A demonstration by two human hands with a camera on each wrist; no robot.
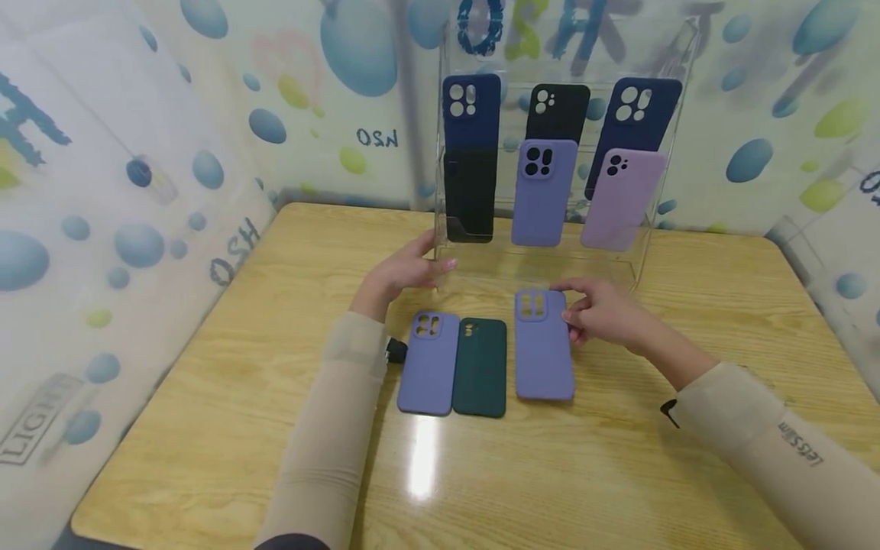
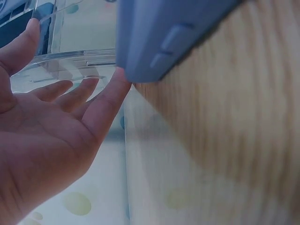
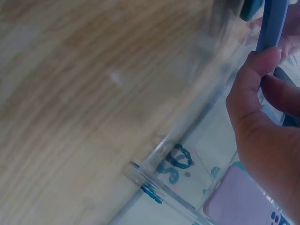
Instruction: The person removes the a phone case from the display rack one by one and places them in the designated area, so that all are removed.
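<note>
The right hand [image 1: 605, 313] pinches the upper right edge of a lavender phone case [image 1: 544, 345] between thumb and fingers [image 3: 255, 65]; the case lies on the wooden counter [image 1: 206, 428] just in front of the clear acrylic display stand [image 1: 653, 229]. The left hand [image 1: 406, 269] is at the stand's front left corner, its fingers [image 2: 105, 101] straight and relaxed, grasping nothing; whether they touch the stand cannot be told. Farther from the stand, to the left of the held case, a second lavender case [image 1: 428, 363] and a dark green case [image 1: 480, 367] lie side by side, touching. On the stand lean six cases: two navy, two black, one lavender, one pale lilac.
</note>
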